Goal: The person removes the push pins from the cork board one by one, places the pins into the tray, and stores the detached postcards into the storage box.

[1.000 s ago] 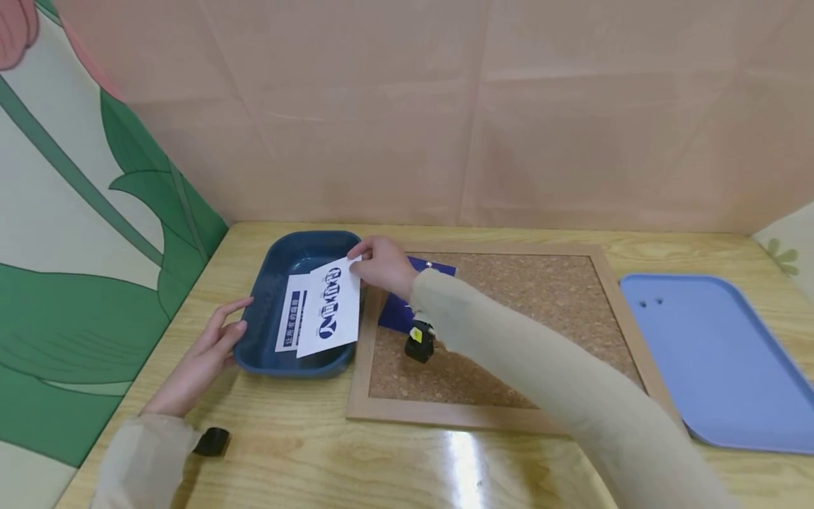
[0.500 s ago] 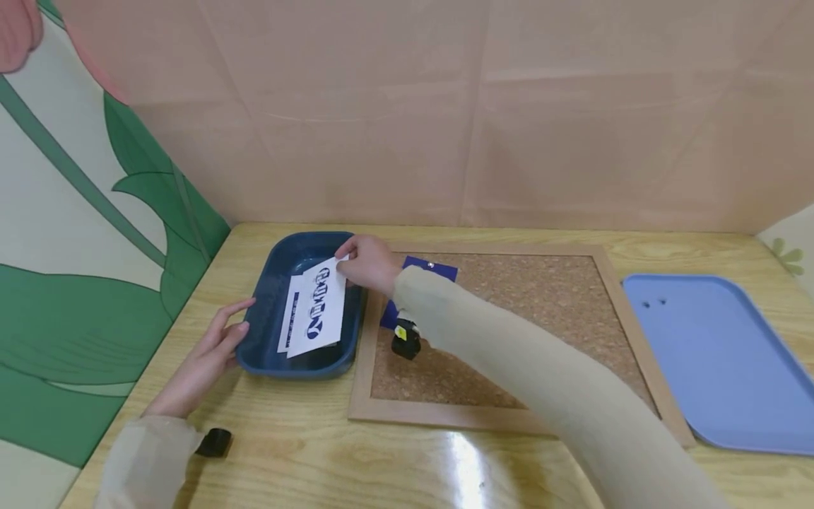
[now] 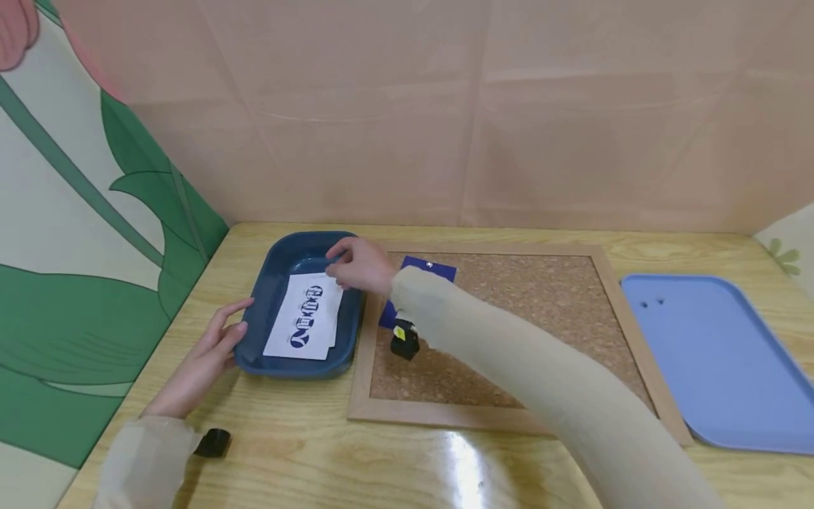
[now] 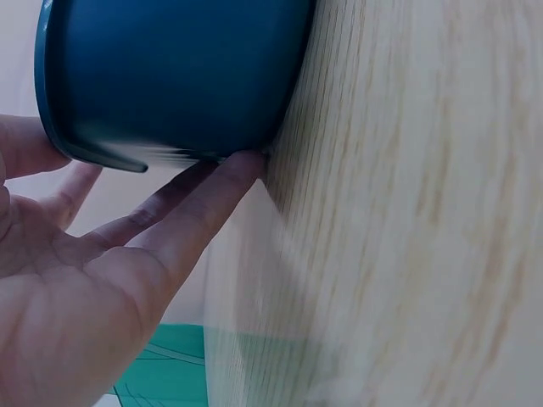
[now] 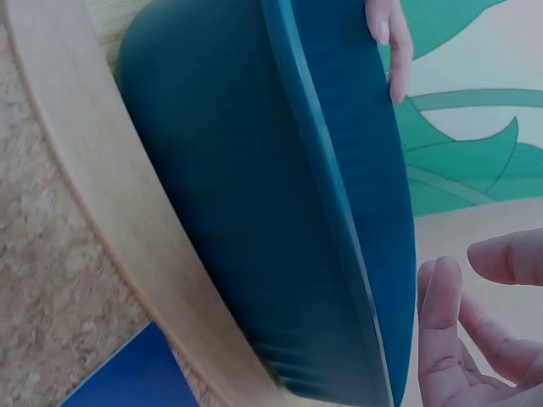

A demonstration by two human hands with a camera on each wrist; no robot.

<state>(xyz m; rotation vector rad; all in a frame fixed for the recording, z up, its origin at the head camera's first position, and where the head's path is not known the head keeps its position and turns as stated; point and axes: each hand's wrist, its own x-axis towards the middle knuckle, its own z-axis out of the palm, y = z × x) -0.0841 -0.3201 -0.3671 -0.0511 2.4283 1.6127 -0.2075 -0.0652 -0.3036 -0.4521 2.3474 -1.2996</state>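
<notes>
My left hand [image 3: 213,346] rests at the left side of a dark blue plastic basin [image 3: 254,332]. Its fingers [image 4: 199,203] lie straight against the outer wall, low down by the table. At the basin's right rim, my right hand [image 3: 362,267] hovers with a gap between thumb and fingers [image 5: 441,305] and nothing between them. Inside the basin lies a white paper card [image 3: 289,325] with dark blue printing. Another white sheet [image 3: 333,329] shows from beneath its right edge.
A wood-framed cork board [image 3: 509,339] stands right of the basin, with a dark blue card [image 3: 439,271] on it, partly hidden by my right sleeve. Further right is a light blue tray [image 3: 725,353] with two small dark pieces [image 3: 651,302]. A pinkish sheet [image 3: 470,127] covers the back.
My right hand has moved left over the basin and let go of the white card, which now lies flat in it on the other sheet. The left hand has stayed in place.
</notes>
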